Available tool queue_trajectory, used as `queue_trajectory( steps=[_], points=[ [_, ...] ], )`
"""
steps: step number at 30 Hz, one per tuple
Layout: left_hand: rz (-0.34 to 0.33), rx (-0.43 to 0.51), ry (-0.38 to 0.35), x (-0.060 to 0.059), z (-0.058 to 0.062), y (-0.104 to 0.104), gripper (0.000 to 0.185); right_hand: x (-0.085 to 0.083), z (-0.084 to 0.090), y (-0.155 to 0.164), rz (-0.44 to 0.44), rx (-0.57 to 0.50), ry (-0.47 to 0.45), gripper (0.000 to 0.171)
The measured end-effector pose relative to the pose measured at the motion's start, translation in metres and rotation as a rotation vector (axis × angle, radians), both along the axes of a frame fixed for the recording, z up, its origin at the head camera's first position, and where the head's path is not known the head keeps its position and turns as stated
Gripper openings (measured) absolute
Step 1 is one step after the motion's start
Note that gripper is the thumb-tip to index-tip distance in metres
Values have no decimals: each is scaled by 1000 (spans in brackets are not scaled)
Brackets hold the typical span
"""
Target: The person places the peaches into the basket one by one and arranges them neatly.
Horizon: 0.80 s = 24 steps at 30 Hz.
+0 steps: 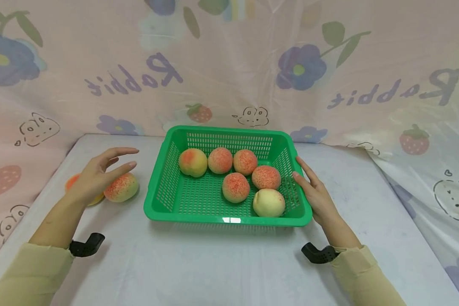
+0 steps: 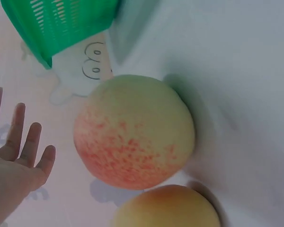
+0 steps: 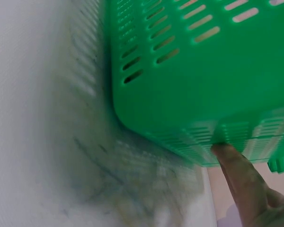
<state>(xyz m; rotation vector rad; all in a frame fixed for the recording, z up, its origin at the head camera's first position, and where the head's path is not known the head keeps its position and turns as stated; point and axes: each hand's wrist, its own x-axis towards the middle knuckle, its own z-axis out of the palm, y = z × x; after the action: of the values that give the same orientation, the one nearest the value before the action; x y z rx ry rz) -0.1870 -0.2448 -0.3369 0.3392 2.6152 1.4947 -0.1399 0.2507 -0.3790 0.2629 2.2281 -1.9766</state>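
Note:
A green slotted basket (image 1: 168, 182) stands mid-table with several peaches (image 1: 235, 187) inside. Two more peaches lie left of it: a speckled one (image 1: 121, 187) (image 2: 135, 131) and another (image 1: 72, 182) (image 2: 168, 206) mostly hidden behind my left hand. My left hand (image 1: 99, 173) (image 2: 16, 156) hovers open just above the speckled peach, fingers spread and straight, not gripping it. My right hand (image 1: 313, 189) lies flat against the basket's right wall (image 3: 189, 85), fingers straight, with a fingertip (image 3: 227, 156) touching the rim.
The table is covered with a white cloth (image 1: 214, 263). A floral printed curtain (image 1: 229, 63) hangs close behind and along both sides. Bare cloth lies in front of the basket and to its right.

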Motion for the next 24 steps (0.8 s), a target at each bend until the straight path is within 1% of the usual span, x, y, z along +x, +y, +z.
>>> queue_trajectory(
  steps=[5, 9, 12, 16, 19, 22, 24],
  points=[
    [24, 6, 8, 0, -6, -5, 45, 0, 1, -1, 1, -2, 3, 62],
    [18, -8, 21, 0, -11, -8, 46, 1, 2, -1, 0, -2, 4, 63],
    [1, -21, 10, 0, -14, -12, 50, 1, 3, -1, -3, 0, 0, 62],
    [-19, -33, -19, 1, -19, -16, 55, 0, 3, -1, -6, 0, -2, 62],
    [-20, -45, -68, 2, -22, -17, 58, 0, 2, -1, -6, -1, -2, 62],
    [-10, -92, -133, 3, -25, -16, 66, 0, 2, -1, -6, -4, -1, 62],
    [-7, -131, -159, 3, -27, -14, 72, 1, 2, -1, -5, -4, 1, 62]
  ],
)
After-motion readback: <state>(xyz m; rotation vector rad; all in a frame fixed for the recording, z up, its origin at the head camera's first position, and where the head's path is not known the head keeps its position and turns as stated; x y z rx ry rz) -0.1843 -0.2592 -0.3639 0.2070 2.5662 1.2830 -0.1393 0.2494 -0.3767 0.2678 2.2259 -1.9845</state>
